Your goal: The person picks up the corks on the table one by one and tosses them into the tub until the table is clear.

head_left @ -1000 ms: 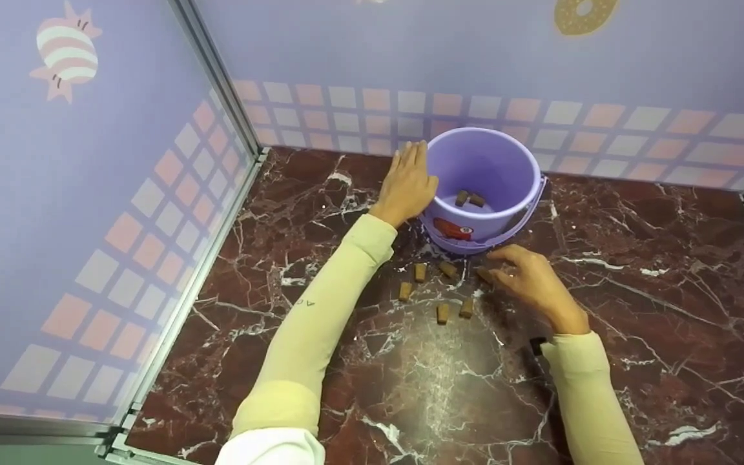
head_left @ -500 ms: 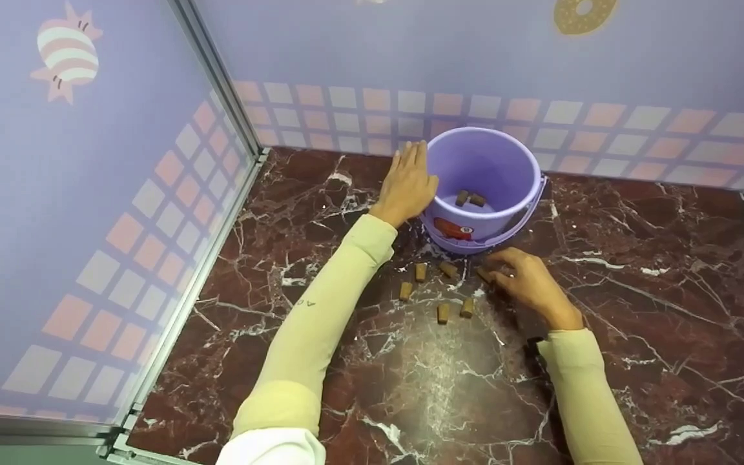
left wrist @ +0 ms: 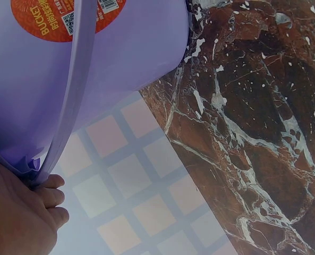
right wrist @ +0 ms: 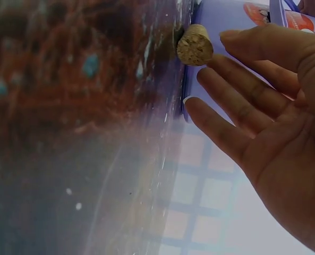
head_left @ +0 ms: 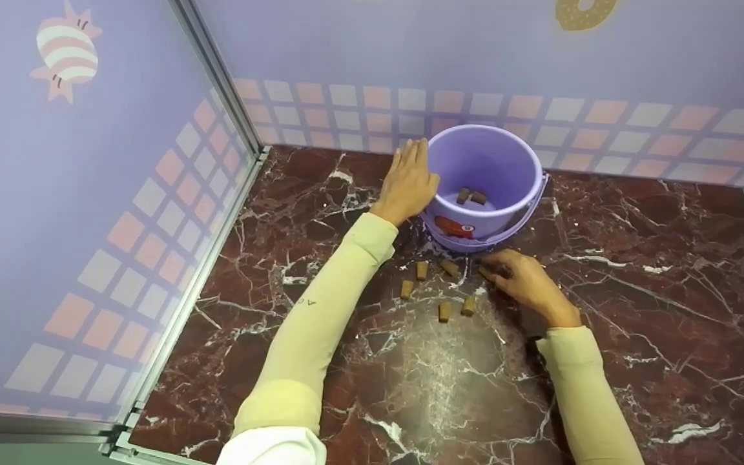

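Moved slightly inward since the earlier frame is the right hand [head_left: 528,282], while the left hand [head_left: 405,184] is kept at the near-left rim of the bucket [head_left: 477,225]. By the right hand's fingertips a brown, tapered cork [right wrist: 195,47] is seen lying on the tabletop [head_left: 372,387], its flat end coarse and granular. The grip of the right hand is spread, with the fingers loosely extended and the thumb held apart from the cork; whether the cork is touched by a fingertip cannot be told. In the left hand's grip, the fingers are laid along the outside of the bucket; whether the rim is pinched cannot be told. The bucket is formed of smooth purple plastic, round and narrowed toward the base, with a red label [left wrist: 67,20] and an arched handle [left wrist: 76,85] lowered against its wall. Two corks [head_left: 471,196] are contained on its floor; five more [head_left: 444,312] are scattered just in front of it. The tabletop is glossy, dark red and marbled with pale veins. Behind it, a lavender panel [head_left: 372,45] is printed with pink and white squares.
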Demonstrator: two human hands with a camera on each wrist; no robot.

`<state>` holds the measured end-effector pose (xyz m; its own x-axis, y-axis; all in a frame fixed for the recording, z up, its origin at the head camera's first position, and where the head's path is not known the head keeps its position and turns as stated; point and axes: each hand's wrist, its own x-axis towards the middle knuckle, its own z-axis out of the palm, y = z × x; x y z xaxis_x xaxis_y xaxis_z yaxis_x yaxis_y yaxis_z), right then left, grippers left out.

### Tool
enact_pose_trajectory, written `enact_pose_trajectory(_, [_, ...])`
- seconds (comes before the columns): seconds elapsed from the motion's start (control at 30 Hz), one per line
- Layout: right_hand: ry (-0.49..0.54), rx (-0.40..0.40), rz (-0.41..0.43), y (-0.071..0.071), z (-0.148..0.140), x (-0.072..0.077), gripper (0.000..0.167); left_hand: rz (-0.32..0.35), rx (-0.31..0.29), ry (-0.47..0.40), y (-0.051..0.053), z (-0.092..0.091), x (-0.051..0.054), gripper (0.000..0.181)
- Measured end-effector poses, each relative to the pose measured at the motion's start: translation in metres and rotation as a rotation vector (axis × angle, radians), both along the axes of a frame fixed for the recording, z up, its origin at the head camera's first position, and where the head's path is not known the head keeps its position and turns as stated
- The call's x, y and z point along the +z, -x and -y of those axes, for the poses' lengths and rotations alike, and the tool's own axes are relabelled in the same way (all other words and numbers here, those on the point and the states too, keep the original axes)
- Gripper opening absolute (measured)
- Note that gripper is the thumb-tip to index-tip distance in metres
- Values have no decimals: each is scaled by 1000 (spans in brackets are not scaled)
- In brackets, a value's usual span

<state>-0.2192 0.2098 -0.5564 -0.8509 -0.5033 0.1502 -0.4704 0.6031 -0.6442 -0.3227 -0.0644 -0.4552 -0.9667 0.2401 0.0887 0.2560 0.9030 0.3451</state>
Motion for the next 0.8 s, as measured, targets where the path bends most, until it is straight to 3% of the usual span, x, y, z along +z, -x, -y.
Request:
enact_pose_trajectory(0.33, [-87, 38, -3, 1, 2, -4, 37, -1, -1, -4, -1, 0, 0, 70])
enact_pose_trajectory(0.57, [-55, 41, 10, 0, 4, -6, 36, -9, -4, -17, -1, 0, -2, 69])
enact_pose_trajectory(0.8, [-47, 33, -32, 1, 4, -7, 29, -17, -1, 1, 0, 0, 0, 70])
